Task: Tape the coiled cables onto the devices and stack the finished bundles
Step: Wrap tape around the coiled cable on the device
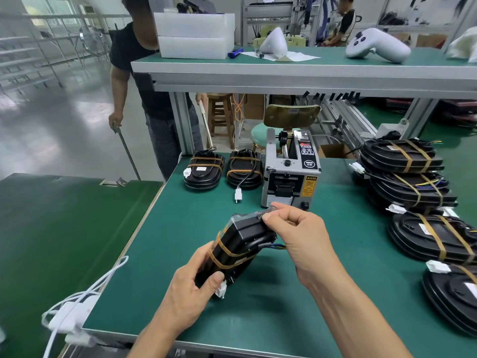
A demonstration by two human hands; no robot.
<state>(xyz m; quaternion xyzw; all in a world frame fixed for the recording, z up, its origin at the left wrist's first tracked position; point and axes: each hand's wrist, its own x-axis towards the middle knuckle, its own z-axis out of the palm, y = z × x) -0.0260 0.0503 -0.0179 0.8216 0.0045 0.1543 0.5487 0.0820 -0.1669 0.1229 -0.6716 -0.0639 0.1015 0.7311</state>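
Note:
I hold a black oval device (240,244) tilted on its edge above the green table (284,293). One brown tape band crosses its lower half, and a black coiled cable lies on it. My left hand (191,290) grips its near end beside a white connector (221,290). My right hand (299,233) pinches a clear strip of tape (247,214) at the device's far end. The grey tape dispenser (290,171) stands just behind. Two taped bundles (204,171) (244,171) lie at the back left. Several taped bundles (410,177) are stacked on the right.
A person in dark clothes (134,73) stands beyond the table's left corner, holding metal poles. An upper shelf (284,71) carries white boxes and a white controller (376,45). A white cable (85,293) hangs off the table's left edge. A second green table (64,215) lies left.

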